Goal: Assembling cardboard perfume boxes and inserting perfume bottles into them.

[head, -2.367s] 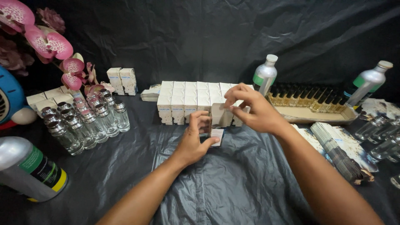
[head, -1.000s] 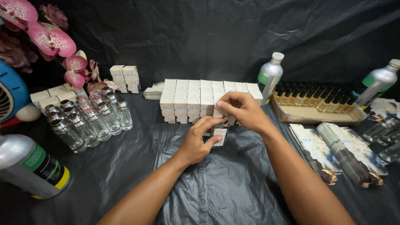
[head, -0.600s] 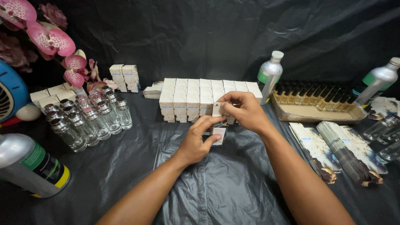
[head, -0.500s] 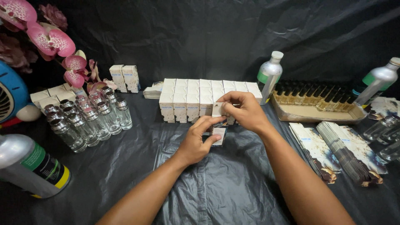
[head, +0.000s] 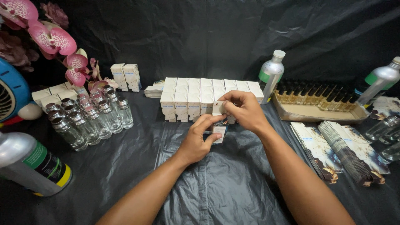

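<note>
At desk centre: a small white box (head: 218, 109) stands upright between both hands, just in front of the box rows.
Left hand (head: 199, 139): curled around the box's lower part, thumb and fingers pinching it; a printed flap (head: 218, 134) hangs below the fingers.
Right hand (head: 245, 110): closed over the box's top, thumb and forefinger pinching the upper edge.
Box rows (head: 196, 96): white cartons packed side by side in 2 rows on the black sheet (head: 216, 187), touching one another, right behind the held box.
Left side: a cluster of clear glass bottles (head: 89, 118) with silver collars; 2 more cartons (head: 126, 76) stand behind them, apart from the rows.
Near left: a silver bottle (head: 31, 160) with a green and black label lies on its side.
Far left: pink orchids (head: 58, 41) and part of a blue fan (head: 10, 93).
Right side: a tray (head: 316, 113) of dark-capped amber vials, with an upright silver bottle at its left end (head: 271, 75) and another leaning at its right end (head: 379, 81).
Near right: stacks of flat printed cards (head: 337, 150) fanned on the sheet.
</note>
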